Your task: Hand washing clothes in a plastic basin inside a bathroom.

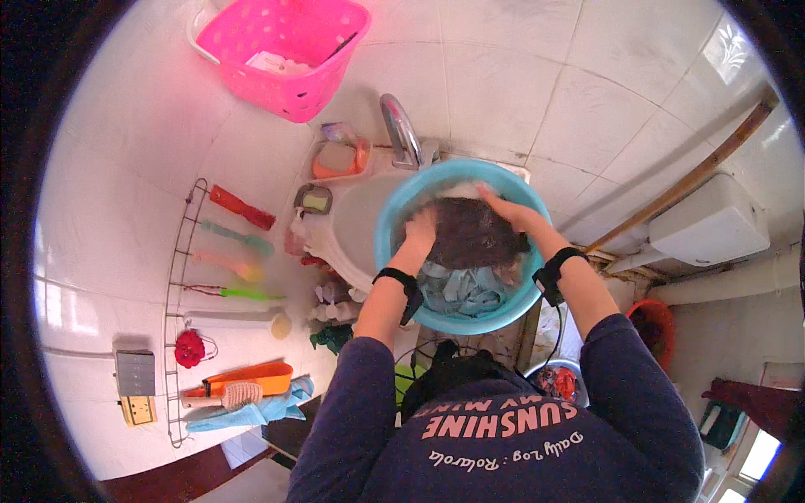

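Observation:
A light-blue plastic basin [385, 242] rests over the right part of a white washbasin [355, 220]. Dark brown cloth [475, 236] lies inside it, wet-looking and spread between both hands. Pale blue cloth [468, 289] is bunched nearer my body. My left hand [422, 226] touches the dark cloth's left side, its fingers blurred. At the far right side of the same cloth is my right hand [510, 210], fingers reaching toward the far rim. Whether either hand grips the cloth is not clear. Each wrist wears a black strap.
A chrome faucet [402, 129] stands behind the basin. Soap dishes [314, 199] sit to the left. A pink basket [283, 82] hangs on the wall above a wire rack [173, 283] of brushes. A wooden pole [685, 176] leans at right; a metal-rimmed bowl [582, 377] is below.

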A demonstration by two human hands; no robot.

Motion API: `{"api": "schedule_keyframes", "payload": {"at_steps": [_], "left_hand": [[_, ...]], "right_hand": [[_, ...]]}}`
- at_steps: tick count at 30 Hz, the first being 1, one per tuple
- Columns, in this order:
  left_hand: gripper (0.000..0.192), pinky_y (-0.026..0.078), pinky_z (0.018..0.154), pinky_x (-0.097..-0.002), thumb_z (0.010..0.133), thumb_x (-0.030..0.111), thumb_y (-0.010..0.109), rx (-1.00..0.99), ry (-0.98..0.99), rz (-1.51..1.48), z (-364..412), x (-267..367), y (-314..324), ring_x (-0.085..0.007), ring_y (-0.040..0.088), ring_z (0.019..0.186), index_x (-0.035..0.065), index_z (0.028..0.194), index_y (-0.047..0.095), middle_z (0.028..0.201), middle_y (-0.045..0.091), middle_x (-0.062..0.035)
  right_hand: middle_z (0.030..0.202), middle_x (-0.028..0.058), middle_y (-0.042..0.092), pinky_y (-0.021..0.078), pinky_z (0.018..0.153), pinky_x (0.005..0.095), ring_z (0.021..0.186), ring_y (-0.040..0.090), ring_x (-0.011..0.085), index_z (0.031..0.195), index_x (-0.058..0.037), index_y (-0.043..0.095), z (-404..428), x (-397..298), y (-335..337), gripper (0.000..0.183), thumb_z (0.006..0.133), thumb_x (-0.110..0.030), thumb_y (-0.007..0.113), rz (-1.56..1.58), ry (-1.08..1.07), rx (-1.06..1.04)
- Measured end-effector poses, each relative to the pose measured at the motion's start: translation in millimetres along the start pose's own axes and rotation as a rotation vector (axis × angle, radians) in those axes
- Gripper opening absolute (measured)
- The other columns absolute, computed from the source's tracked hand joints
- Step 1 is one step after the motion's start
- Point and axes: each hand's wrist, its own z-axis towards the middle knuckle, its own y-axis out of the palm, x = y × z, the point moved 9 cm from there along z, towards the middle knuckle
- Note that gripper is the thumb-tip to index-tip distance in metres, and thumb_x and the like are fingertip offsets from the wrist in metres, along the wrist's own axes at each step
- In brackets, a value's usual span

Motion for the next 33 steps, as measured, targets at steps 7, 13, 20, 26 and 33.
{"api": "schedule_keyframes", "payload": {"at_steps": [7,13,20,26,33], "left_hand": [[0.048,0.046,0.078,-0.0446,0.075,0.019,0.057,-0.063,0.100,-0.025,-20.8,11.2,-26.1,-0.0308,0.052,0.100,0.0082,0.119,0.041,0.112,0.051,-0.0124],[0.057,0.046,0.073,-0.0394,0.054,0.032,0.074,-0.336,0.641,0.072,-54.1,82.5,-111.2,-0.0310,0.055,0.090,0.0029,0.100,0.056,0.096,0.056,-0.0136],[0.076,0.048,0.072,-0.0387,0.055,0.042,0.075,-0.517,0.686,-0.022,-112.9,117.2,-71.9,-0.0310,0.060,0.082,-0.0097,0.103,0.050,0.089,0.060,-0.0210],[0.059,0.047,0.075,-0.0406,0.062,0.026,0.069,-0.506,0.712,0.001,-104.8,118.5,-27.4,-0.0346,0.057,0.087,-0.0068,0.107,0.049,0.092,0.059,-0.0232],[0.035,0.044,0.078,-0.0431,0.064,0.008,0.051,-0.334,0.761,-0.375,-103.8,116.9,-91.6,-0.0373,0.055,0.087,0.0015,0.098,0.057,0.091,0.059,-0.0223]], "right_hand": [[0.144,0.0124,0.003,0.0051,0.104,0.0504,0.132,0.003,0.0306,0.139,-0.0127,0.004,-25.9,0.2,10.9,0.106,0.065,-0.080,0.036,-0.057,-0.052,-0.115],[0.124,0.0159,0.045,0.0343,0.094,0.0355,0.114,0.043,0.0251,0.122,-0.0026,0.045,-16.2,25.5,-34.5,0.081,0.076,-0.069,0.037,-0.242,-0.308,0.098],[0.101,0.0131,0.059,0.0499,0.064,0.0320,0.081,0.059,0.0249,0.092,-0.0014,0.065,-87.8,51.4,56.0,0.085,0.074,-0.075,0.027,-0.516,-0.078,-0.430],[0.118,0.0146,0.050,0.0429,0.085,0.0374,0.097,0.055,0.0305,0.100,-0.0045,0.064,-80.0,71.1,67.4,0.087,0.073,-0.077,0.022,-0.586,-0.071,-0.378],[0.113,0.0147,0.051,0.0334,0.087,0.0362,0.094,0.047,0.0275,0.095,-0.0009,0.063,-92.8,68.3,84.9,0.094,0.069,-0.081,0.023,-0.375,-0.142,-0.480]]}}
